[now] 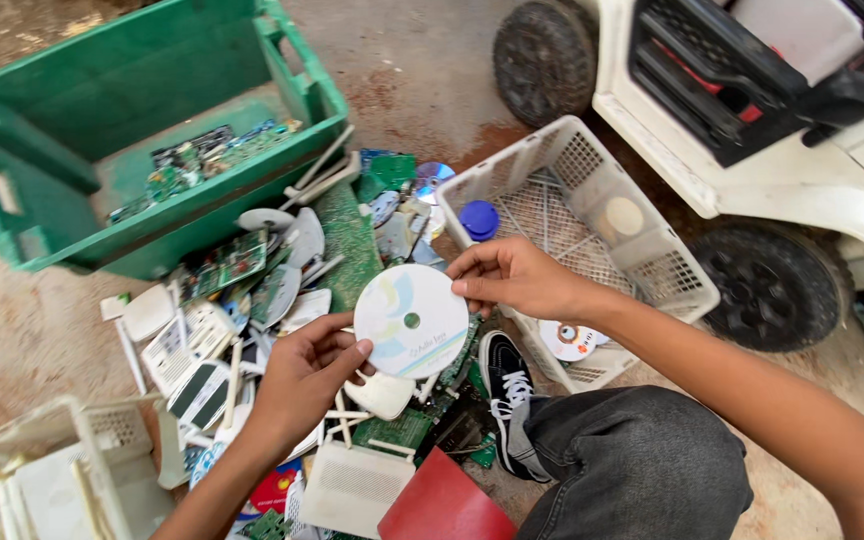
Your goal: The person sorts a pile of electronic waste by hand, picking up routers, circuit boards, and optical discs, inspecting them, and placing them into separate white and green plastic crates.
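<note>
Both hands hold one disc [411, 321] over a scrap pile on the ground: the left hand [302, 375] pinches its lower left rim between thumb and fingers, and the right hand [512, 277] pinches its upper right rim the same way. It is a flat round disc, white with pale green and blue swirls and a small centre hole; its print is too small to make out. Below it sits one black sneaker [505, 395] with white laces, and a knee in dark jeans [642, 465] is cut off by the bottom edge. A white mesh basket [577, 235] to the right holds a second disc [569, 340], a blue cap [479, 220] and a pale round piece. One green crate [142, 130] at upper left holds circuit boards. The pile itself is a jumble of green boards, white plastic shells and a shiny disc [432, 178], largely overlapping and hard to count. A red sheet [447, 505] is cut off at the bottom edge.
</note>
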